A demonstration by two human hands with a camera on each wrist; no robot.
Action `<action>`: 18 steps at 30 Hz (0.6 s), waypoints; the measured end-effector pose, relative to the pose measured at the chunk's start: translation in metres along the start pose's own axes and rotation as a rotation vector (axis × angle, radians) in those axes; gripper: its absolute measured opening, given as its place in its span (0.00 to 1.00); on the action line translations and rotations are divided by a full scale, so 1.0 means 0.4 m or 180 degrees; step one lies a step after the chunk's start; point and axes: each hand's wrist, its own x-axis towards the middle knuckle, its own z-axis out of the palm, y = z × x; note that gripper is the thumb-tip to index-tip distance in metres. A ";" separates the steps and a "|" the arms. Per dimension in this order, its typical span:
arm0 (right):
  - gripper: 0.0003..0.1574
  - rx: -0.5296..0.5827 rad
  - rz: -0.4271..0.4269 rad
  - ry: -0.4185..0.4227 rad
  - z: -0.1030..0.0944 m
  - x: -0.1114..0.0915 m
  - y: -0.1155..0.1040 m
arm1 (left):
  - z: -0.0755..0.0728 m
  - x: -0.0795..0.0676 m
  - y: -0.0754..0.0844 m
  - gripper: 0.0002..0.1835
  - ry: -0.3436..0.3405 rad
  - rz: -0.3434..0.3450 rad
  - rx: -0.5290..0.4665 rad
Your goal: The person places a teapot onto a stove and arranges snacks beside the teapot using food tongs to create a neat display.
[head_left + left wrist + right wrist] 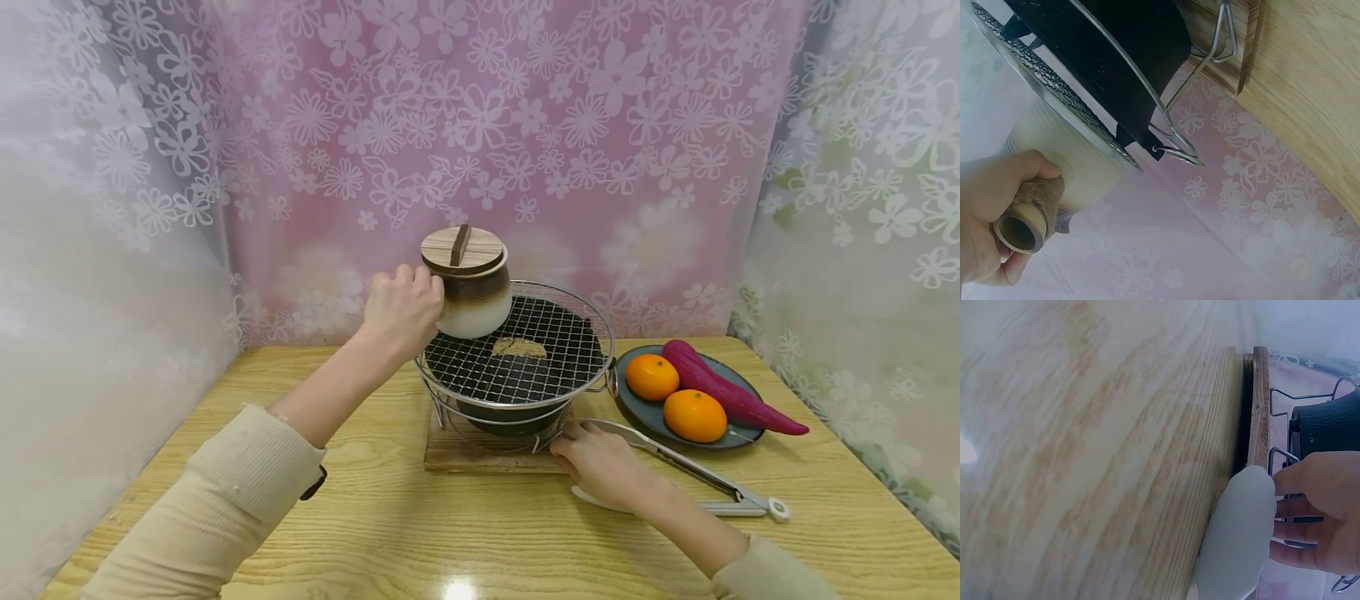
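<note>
My left hand (405, 312) grips the side handle (1050, 195) of a brown-and-cream ceramic pot (476, 304); the handle is hollow and wrapped in twine. A wooden lid (461, 248) with a dark bar covers the pot. The pot is over the back left of a round wire mesh (555, 367) on a black grill stove; whether its base touches the mesh I cannot tell. My right hand (603, 467) reaches, fingers extended, to the right corner of the stove's wooden board (480, 457), between the arms of metal tongs (735, 508). A white tong tip (1235, 537) partly hides its fingertips.
To the stove's right, a dark plate (637, 408) holds two oranges (695, 416) and a purple sweet potato (720, 387) that juts over the rim. Wire legs (1282, 459) support the stove. Flowered curtains (487, 125) hang behind and beside the wooden table (360, 517).
</note>
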 end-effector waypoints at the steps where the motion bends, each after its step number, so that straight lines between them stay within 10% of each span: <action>1: 0.14 0.0000 -0.0009 0.0014 0.000 0.000 0.000 | -0.001 0.001 0.000 0.06 -0.0013 0.0001 0.0002; 18: 0.12 -0.0020 -0.0027 0.0013 0.004 -0.001 0.005 | -0.007 0.015 0.003 0.10 -0.0078 0.0039 0.0013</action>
